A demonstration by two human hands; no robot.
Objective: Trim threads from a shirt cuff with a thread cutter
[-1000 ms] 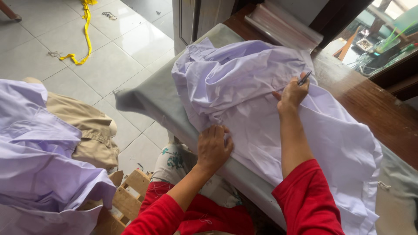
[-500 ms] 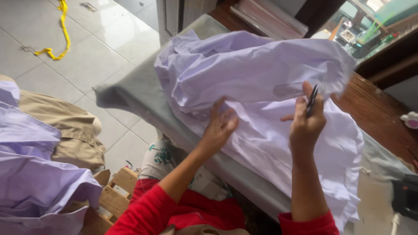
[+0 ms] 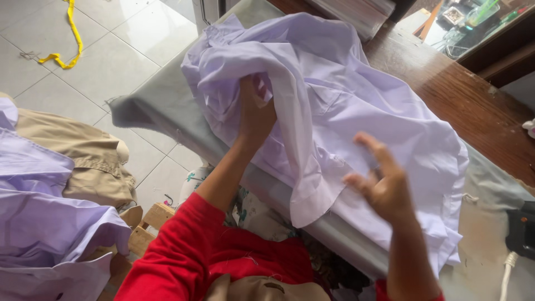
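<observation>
The lilac shirt [image 3: 334, 111] is lying bunched on the grey padded board [image 3: 161, 111], spilling toward its near edge. Your left hand [image 3: 255, 114] is gripping a fold of it, fingers closed into the cloth. Your right hand [image 3: 384, 187] is hovering just above the shirt, fingers spread and blurred, holding nothing. More lilac garments [image 3: 44, 223] and a tan one [image 3: 83, 150] are lying piled at your left, a yellow tape [image 3: 69, 42] on the tiled floor.

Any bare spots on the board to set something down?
Two: the grey board end left of the shirt, and the patch right of the shirt hem, before the black iron. The middle is crowded: shirt plus left hand and right hand.
</observation>
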